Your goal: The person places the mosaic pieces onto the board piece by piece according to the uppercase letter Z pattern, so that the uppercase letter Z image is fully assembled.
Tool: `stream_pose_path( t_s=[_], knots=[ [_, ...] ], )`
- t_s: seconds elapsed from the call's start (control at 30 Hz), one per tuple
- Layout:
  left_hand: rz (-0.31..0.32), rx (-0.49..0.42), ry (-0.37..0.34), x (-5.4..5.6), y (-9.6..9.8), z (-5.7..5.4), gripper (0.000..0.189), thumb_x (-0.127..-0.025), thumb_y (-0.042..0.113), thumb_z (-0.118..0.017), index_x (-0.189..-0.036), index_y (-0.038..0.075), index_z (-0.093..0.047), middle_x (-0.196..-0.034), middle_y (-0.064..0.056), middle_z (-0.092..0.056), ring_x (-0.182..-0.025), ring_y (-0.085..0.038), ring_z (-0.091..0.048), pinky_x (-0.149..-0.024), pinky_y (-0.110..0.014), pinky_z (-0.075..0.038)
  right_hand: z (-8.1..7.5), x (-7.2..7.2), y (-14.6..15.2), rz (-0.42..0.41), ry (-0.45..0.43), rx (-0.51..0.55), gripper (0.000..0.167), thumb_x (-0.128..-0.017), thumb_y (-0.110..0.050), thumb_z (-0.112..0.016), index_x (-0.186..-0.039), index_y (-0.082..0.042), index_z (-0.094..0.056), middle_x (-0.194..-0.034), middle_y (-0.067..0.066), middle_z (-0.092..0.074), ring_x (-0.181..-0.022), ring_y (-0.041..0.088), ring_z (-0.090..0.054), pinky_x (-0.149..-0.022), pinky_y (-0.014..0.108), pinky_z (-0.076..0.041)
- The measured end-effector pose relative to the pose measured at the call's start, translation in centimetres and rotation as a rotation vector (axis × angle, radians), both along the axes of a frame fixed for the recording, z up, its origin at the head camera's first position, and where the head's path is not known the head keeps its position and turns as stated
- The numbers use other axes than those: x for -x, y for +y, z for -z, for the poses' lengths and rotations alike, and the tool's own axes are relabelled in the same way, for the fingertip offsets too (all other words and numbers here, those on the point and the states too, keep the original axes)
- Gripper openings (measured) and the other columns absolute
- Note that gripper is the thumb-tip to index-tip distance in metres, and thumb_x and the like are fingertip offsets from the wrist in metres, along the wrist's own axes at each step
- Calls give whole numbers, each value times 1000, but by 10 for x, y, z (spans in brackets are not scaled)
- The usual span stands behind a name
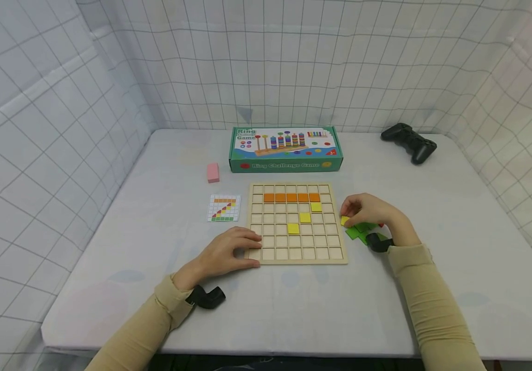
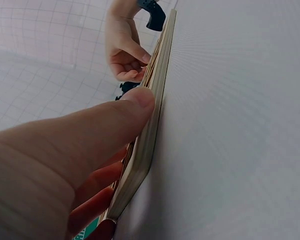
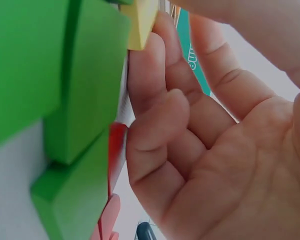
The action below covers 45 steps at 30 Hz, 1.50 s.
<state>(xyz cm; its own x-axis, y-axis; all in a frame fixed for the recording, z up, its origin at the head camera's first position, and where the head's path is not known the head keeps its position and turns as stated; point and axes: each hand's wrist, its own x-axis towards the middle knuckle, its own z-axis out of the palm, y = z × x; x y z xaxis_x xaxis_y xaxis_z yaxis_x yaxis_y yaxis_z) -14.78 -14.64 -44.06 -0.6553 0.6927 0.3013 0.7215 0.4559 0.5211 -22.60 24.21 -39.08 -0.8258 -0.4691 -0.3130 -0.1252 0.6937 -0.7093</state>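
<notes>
A wooden grid board (image 1: pixel 281 253) lies flat, with a row of orange tiles (image 1: pixel 291 198) and a diagonal of yellow tiles (image 1: pixel 305 217) in its cells. My left hand (image 1: pixel 229 251) rests on the board's near left corner, fingers spread over the left edge; the left wrist view shows its thumb (image 2: pixel 135 102) against the near edge. To the right of the board, my right hand (image 1: pixel 370 211) pinches a yellow tile (image 3: pixel 142 22) between thumb and fingers. Green tiles (image 1: pixel 353 233) lie loosely piled under that hand, and a red tile (image 3: pixel 116 155) shows among them.
Left of the board lies a pattern card (image 1: pixel 223 208), with a pink block (image 1: pixel 212 172) behind it. A green game box (image 1: pixel 286 149) stands beyond the board. At the back right is a black game controller (image 1: pixel 409 142). Draped white gridded cloth (image 1: pixel 294 62) encloses the table.
</notes>
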Motion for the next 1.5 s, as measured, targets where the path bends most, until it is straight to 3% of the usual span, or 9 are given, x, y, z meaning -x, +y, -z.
stream_pose_path(
  t_s=[0.17,0.33,0.63,0.77,1.0,1.3,1.5],
  knots=[
    [-5,1,-5,0,-1,0,39,-78,34,-77,-107,9,-71,-116,-1,-62,-113,-16,-52,-99,-30,-41,-7,-5,-6,0,1,-11,22,-79,-2,-72,-96,4,-59,-87,13,-58,-79,23,-50,-69,30,-43],
    [-7,-1,-7,-1,-1,-1,39,-78,33,-77,-108,9,-71,-116,-1,-62,-113,-17,-52,-100,-31,-41,7,6,2,-30,8,5,26,-76,-10,-77,-94,-2,-61,-83,7,-56,-77,20,-48,-66,29,-42],
    [-5,0,-2,-1,-3,0,39,-77,34,-78,-107,10,-71,-115,-1,-62,-113,-17,-52,-100,-31,-40,-1,8,-6,-96,-41,80,16,-79,-13,-75,-92,-6,-68,-84,5,-65,-77,22,-56,-70,29,-49],
    [-2,-8,4,-1,-4,0,39,-77,34,-78,-106,10,-72,-115,0,-62,-113,-17,-52,-100,-30,-40,-8,9,-22,-159,-53,110,15,-81,-15,-73,-93,-8,-70,-86,4,-67,-78,20,-58,-69,27,-49],
    [3,-18,19,0,-3,1,38,-77,34,-78,-106,10,-71,-115,0,-62,-112,-16,-53,-99,-30,-41,-19,14,-62,-283,-47,143,17,-84,-15,-70,-99,-7,-70,-94,3,-69,-87,19,-62,-81,32,-51],
    [0,-16,13,0,-2,0,38,-77,34,-77,-106,10,-72,-115,-1,-62,-112,-16,-52,-98,-31,-41,-13,18,-117,-451,-73,156,20,-88,-15,-66,-105,-4,-69,-96,0,-69,-86,16,-61,-79,30,-51],
    [-1,1,-8,-1,0,-3,38,-78,35,-76,-107,9,-71,-116,-2,-62,-113,-17,-52,-100,-33,-41,-1,20,-135,-505,-117,132,15,-88,-13,-65,-102,-8,-69,-96,-2,-67,-88,15,-60,-81,29,-50]
  ],
)
